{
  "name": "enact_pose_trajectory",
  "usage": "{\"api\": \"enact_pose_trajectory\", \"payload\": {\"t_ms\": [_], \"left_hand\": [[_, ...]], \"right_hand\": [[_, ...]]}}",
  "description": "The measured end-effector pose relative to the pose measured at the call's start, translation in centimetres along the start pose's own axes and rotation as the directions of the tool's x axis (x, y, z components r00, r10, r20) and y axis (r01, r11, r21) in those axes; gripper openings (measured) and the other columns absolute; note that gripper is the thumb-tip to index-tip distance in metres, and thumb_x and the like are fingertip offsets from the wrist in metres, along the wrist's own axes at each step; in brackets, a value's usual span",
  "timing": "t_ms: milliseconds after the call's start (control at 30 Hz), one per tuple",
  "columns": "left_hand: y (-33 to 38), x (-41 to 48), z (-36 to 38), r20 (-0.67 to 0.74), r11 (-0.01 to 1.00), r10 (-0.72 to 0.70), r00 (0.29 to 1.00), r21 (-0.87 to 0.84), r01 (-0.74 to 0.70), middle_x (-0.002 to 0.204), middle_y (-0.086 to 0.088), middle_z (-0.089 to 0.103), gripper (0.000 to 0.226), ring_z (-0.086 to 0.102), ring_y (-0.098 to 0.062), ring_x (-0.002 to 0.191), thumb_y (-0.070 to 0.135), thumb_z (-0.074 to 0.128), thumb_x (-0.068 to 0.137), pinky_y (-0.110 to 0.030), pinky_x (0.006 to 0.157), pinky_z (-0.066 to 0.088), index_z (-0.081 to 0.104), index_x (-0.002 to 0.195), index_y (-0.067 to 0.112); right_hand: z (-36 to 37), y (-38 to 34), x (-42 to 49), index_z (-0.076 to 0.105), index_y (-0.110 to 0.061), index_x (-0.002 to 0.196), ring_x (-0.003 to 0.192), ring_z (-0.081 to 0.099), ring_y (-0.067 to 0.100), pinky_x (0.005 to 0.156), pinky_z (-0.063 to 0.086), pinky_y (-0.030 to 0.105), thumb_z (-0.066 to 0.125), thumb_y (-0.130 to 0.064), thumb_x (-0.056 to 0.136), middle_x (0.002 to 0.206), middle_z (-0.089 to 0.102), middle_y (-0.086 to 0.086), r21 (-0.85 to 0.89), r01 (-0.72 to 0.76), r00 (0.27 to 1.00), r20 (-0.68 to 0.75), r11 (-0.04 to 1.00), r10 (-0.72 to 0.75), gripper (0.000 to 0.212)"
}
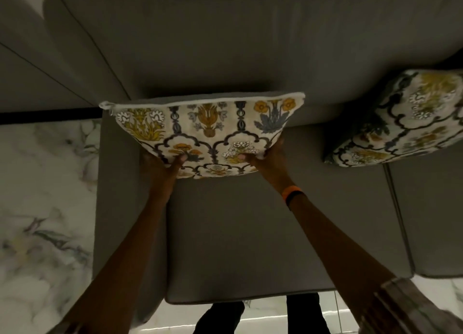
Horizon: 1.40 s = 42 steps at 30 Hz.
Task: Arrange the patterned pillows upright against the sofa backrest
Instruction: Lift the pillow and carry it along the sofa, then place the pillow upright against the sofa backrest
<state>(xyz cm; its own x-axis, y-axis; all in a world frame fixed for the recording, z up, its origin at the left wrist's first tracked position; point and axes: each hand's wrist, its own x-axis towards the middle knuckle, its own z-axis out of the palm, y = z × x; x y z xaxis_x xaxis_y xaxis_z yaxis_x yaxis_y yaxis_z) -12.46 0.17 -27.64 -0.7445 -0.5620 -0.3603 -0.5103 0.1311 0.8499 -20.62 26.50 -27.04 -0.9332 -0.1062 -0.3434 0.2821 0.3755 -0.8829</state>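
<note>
A cream pillow with yellow, orange and blue flower motifs [205,128] stands upright against the grey sofa backrest [225,45], near the sofa's left end. My left hand [162,165] grips its lower left part, thumb pressed on the front. On the lower right part my right hand [268,158] grips the same way, with an orange and black band at its wrist. A second pillow of the same pattern [406,120] leans against the backrest further right, partly cut off by the frame edge.
The grey seat cushion [238,233] spreads below the pillow, with another cushion [431,221] to its right. The sofa's left arm [117,183] borders a white marble floor [45,195]. My legs stand at the sofa's front edge.
</note>
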Motion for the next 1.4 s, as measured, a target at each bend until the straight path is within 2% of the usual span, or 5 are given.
{"api": "enact_pose_trajectory", "payload": {"t_ms": [267, 433, 633, 833, 1400], "left_hand": [[-0.9, -11.1, 12.1, -0.033, 0.922, -0.344, 0.938, 0.178, 0.344, 0.166, -0.022, 0.010, 0.117, 0.020, -0.038, 0.152, 0.035, 0.081, 0.080, -0.047, 0.122, 0.026, -0.002, 0.158, 0.008], [1.3, -17.3, 24.2, 0.424, 0.943, -0.200, 0.883, 0.328, 0.056, 0.164, -0.015, 0.022, 0.102, 0.029, -0.031, 0.149, 0.033, 0.080, 0.083, -0.033, 0.114, 0.031, 0.015, 0.158, 0.013], [11.3, -17.5, 38.5, 0.471, 0.993, 0.084, 0.878, 0.033, -0.112, 0.165, 0.000, 0.020, 0.116, 0.024, -0.011, 0.148, 0.022, 0.090, 0.071, -0.030, 0.119, 0.031, 0.014, 0.158, 0.024], [16.5, -15.7, 47.7, 0.448, 0.982, 0.177, 0.876, -0.144, -0.124, 0.154, 0.005, 0.043, 0.108, 0.044, -0.015, 0.143, 0.004, 0.090, 0.067, -0.040, 0.116, 0.043, 0.028, 0.149, 0.038], [18.2, -16.7, 50.2, 0.320, 0.972, 0.210, 0.924, -0.173, -0.161, 0.149, -0.011, 0.049, 0.106, 0.048, -0.020, 0.139, 0.022, 0.094, 0.062, -0.033, 0.115, 0.043, 0.034, 0.148, 0.005]], "right_hand": [[-7.0, 5.2, -3.1, 0.010, -0.024, 0.169, 0.154, 0.035, 0.031, 0.119, 0.043, 0.053, 0.090, -0.028, 0.082, 0.169, 0.028, 0.010, -0.119, -0.085, 0.991, 0.093, 0.989, 0.096, 0.118], [-20.6, 11.1, -4.1, 0.018, -0.014, 0.167, 0.147, 0.044, 0.035, 0.118, 0.044, 0.054, 0.090, -0.026, 0.082, 0.163, 0.038, 0.017, -0.198, -0.253, 0.967, -0.061, 0.947, 0.246, 0.112], [-40.8, 13.4, 0.6, 0.009, -0.006, 0.167, 0.149, 0.036, 0.040, 0.122, 0.038, 0.051, 0.095, -0.019, 0.075, 0.169, 0.017, 0.022, -0.036, -0.217, 0.863, -0.474, 0.976, 0.174, 0.126], [-51.8, 13.6, 8.9, 0.031, -0.002, 0.159, 0.149, 0.045, 0.024, 0.121, 0.044, 0.035, 0.089, -0.078, 0.047, 0.163, 0.043, 0.015, -0.145, 0.021, 0.992, -0.122, 0.989, -0.039, 0.147], [-53.7, 16.5, 9.8, 0.051, -0.013, 0.152, 0.145, 0.055, 0.027, 0.116, 0.048, 0.054, 0.100, -0.054, 0.059, 0.154, 0.059, 0.010, -0.123, 0.070, 0.981, -0.169, 0.990, -0.090, 0.113]]}}
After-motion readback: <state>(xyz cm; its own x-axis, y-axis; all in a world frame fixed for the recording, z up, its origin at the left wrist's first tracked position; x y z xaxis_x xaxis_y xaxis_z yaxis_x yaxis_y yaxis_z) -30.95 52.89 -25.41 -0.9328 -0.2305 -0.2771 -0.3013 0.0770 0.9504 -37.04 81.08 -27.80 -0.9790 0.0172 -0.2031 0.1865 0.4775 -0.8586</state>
